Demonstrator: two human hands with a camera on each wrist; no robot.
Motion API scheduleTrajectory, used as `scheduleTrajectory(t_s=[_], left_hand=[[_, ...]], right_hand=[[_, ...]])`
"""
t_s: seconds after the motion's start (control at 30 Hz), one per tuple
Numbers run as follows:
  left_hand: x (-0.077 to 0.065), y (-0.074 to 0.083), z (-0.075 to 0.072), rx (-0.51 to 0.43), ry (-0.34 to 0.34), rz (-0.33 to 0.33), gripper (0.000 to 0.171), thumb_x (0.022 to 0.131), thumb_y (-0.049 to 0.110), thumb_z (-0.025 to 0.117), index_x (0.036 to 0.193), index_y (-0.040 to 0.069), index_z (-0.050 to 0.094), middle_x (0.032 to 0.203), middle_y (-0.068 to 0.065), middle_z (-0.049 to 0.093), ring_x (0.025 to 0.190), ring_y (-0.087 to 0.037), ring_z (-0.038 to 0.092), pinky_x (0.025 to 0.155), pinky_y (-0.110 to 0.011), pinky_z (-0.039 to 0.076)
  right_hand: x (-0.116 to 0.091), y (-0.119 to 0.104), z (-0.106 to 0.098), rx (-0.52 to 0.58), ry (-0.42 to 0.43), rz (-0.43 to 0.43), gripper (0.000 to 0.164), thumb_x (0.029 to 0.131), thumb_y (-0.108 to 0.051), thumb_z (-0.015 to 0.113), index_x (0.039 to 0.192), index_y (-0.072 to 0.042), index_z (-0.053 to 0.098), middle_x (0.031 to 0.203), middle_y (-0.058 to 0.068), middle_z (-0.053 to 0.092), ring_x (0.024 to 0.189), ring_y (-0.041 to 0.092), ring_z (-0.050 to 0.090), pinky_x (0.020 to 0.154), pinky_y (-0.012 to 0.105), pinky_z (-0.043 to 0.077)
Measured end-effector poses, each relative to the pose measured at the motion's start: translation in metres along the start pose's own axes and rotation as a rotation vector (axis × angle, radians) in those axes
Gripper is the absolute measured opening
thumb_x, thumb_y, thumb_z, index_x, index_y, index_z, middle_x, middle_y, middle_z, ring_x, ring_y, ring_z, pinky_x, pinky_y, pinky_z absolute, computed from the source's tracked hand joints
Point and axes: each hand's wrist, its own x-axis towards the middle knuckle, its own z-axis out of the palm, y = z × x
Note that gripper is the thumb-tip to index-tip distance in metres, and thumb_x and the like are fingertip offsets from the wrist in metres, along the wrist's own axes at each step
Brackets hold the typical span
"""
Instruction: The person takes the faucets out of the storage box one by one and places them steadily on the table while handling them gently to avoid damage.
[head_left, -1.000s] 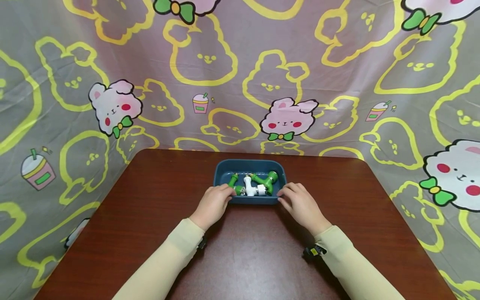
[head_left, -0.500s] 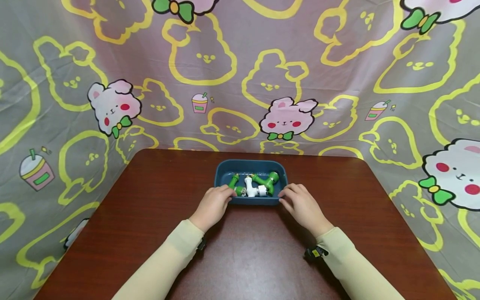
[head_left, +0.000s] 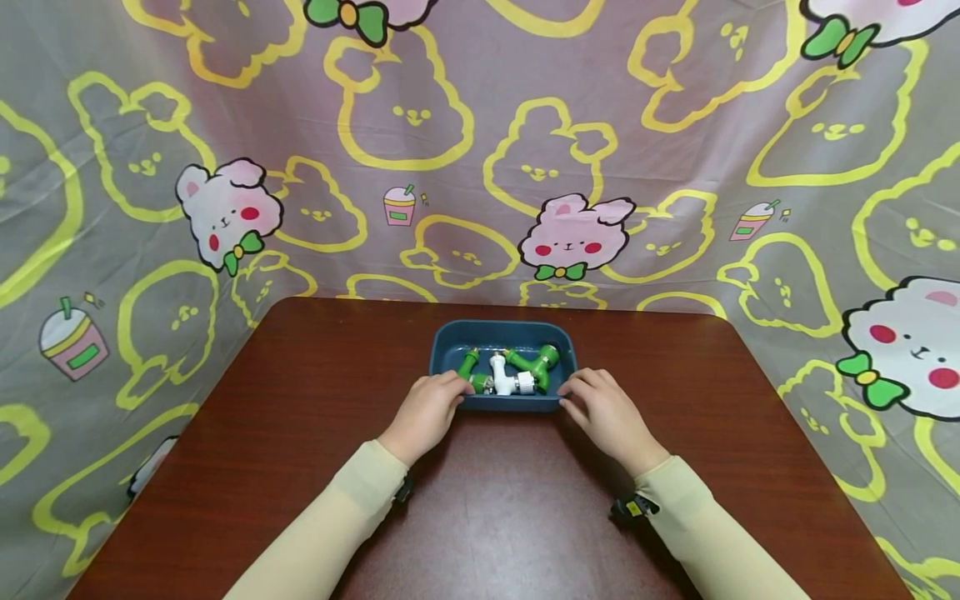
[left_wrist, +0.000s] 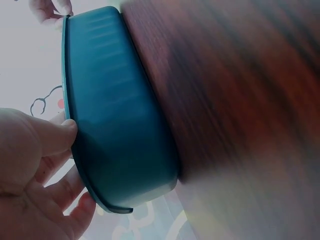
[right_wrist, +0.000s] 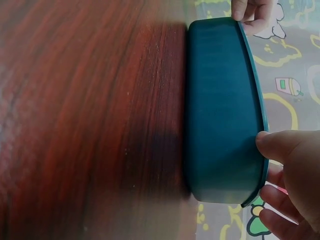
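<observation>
A dark blue plastic storage bin (head_left: 517,403) with rounded corners stands on the table. My left hand (head_left: 424,414) pinches its rim near the front left corner, thumb on the outer wall and fingers inside the rim. At the front right corner, my right hand (head_left: 609,417) grips the rim the same way, as the right wrist view shows with thumb (right_wrist: 275,144) outside. Inside lie a white plastic tap (head_left: 501,377), a green tap (head_left: 543,363) on the right and another green piece (head_left: 468,363) on the left, partly hidden by my left fingers.
The reddish-brown wooden table (head_left: 315,367) has its back edge not far behind the bin. A cartoon-printed cloth (head_left: 450,200) hangs around the back and both sides. Each wrist wears a small black device, the right one (head_left: 632,506) showing more.
The bin, with both hands on its rim, has shifted very slightly to the right and toward me. The grip of both hands looks the same.
</observation>
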Motion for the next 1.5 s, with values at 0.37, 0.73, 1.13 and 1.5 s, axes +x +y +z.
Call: scheduleTrajectory(t_s=[0.37,0.73,1.13,1.5], left_hand=[[-0.001,0.002,-0.002,-0.032,-0.005,-0.025,0.014,0.096,0.007,0.072,0.110,0.009,0.075,0.103,-0.003,0.070,0.100,-0.024,0.069,0.094,-0.046,0.055],[-0.003,-0.008,-0.010,-0.058,0.144,-0.284,0.027,0.098,0.019,0.071,0.117,0.000,0.065,0.117,-0.015,0.062,0.107,-0.032,0.062,0.093,-0.046,0.055],[-0.002,-0.016,-0.009,-0.181,0.086,-0.494,0.050,0.104,0.031,0.060,0.139,-0.004,0.054,0.138,-0.024,0.057,0.096,-0.034,0.071,0.087,-0.050,0.058],[0.003,-0.022,-0.005,-0.314,0.070,-0.535,0.053,0.107,0.029,0.056,0.145,-0.006,0.050,0.141,-0.028,0.058,0.128,-0.040,0.060,0.108,-0.054,0.048]], right_hand=[[-0.001,0.001,-0.001,0.023,0.001,0.003,0.015,0.093,-0.023,0.078,0.105,-0.014,0.075,0.111,0.003,0.066,0.103,0.023,0.058,0.090,0.044,0.053],[0.001,0.008,0.001,0.194,-0.002,0.220,0.045,0.101,-0.027,0.069,0.139,-0.005,0.060,0.133,0.014,0.060,0.122,0.032,0.060,0.105,0.053,0.051],[0.008,0.021,0.012,0.298,-0.016,0.374,0.056,0.105,-0.029,0.061,0.149,0.002,0.046,0.143,0.025,0.053,0.131,0.041,0.055,0.111,0.058,0.044],[0.015,0.025,0.018,0.380,-0.101,0.462,0.062,0.108,-0.033,0.053,0.155,0.004,0.037,0.146,0.029,0.051,0.135,0.043,0.053,0.114,0.059,0.042]])
